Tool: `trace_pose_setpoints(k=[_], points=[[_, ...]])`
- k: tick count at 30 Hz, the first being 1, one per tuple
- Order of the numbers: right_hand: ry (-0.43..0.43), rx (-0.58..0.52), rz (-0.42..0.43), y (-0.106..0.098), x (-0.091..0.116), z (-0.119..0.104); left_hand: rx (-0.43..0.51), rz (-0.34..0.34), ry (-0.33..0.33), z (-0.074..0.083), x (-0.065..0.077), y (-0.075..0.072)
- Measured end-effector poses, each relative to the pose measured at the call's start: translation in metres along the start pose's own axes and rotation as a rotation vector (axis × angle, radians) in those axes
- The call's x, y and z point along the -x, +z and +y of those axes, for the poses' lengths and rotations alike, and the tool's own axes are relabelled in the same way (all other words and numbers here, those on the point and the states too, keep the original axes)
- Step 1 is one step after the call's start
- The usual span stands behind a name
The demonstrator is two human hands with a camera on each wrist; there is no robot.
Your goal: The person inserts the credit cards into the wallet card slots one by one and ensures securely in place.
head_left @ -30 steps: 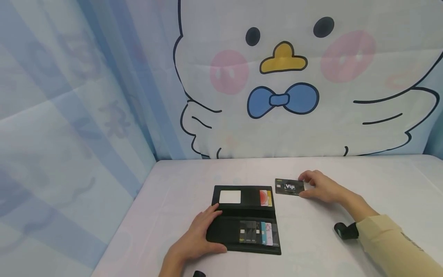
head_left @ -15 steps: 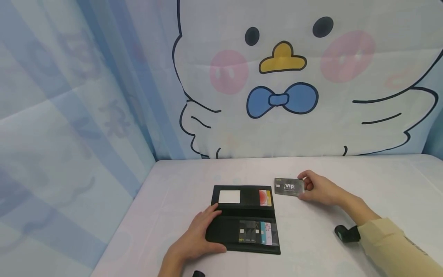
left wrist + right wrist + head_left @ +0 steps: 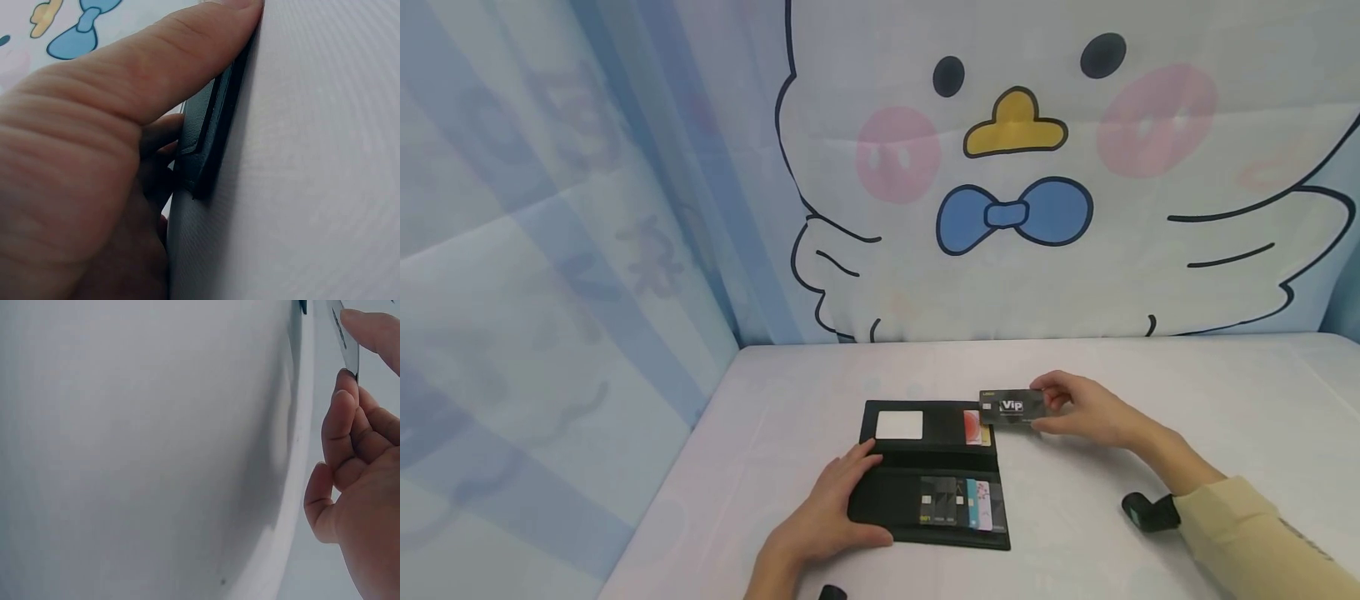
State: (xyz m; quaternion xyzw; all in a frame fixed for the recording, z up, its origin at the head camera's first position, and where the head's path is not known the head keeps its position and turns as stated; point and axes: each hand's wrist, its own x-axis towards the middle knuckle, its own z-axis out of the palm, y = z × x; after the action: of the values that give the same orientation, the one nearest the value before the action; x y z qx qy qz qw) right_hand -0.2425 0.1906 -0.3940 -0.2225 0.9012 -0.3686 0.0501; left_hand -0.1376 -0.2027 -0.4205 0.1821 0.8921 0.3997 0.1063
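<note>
A black card wallet [image 3: 936, 460] lies unfolded on the white table, with several cards in its lower slots and a red and a yellow card at upper right. My left hand [image 3: 823, 508] rests on its left side, fingers fairly straight over the edge, thumb [image 3: 187, 50] along the near edge. Between thumb and fingers my right hand [image 3: 1086, 408] pinches the right end of a dark grey "Vip" card [image 3: 1006, 407]. The card's left end overlaps the wallet's upper right corner in the head view. In the right wrist view the card [image 3: 348, 344] appears nearly edge-on, raised above the table.
Behind the table [image 3: 1247, 417] hangs a curtain [image 3: 1000, 292] printed with a cartoon bird, and another drape [image 3: 550, 333] stands on the left. A black wrist device [image 3: 1150, 512] sits at the right sleeve's cuff.
My right hand has lifted the Vip card and shifted it left, from beside the wallet to over its upper right corner. My left hand and the wallet stay in place.
</note>
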Motion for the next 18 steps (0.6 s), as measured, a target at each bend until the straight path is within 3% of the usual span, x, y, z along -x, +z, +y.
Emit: trace_pose_setpoints(k=[18], points=[[-0.038, -0.03, -0.016, 0.017, -0.008, -0.021, -0.004, 0.001, -0.004, -0.001, 0.0, 0.0]])
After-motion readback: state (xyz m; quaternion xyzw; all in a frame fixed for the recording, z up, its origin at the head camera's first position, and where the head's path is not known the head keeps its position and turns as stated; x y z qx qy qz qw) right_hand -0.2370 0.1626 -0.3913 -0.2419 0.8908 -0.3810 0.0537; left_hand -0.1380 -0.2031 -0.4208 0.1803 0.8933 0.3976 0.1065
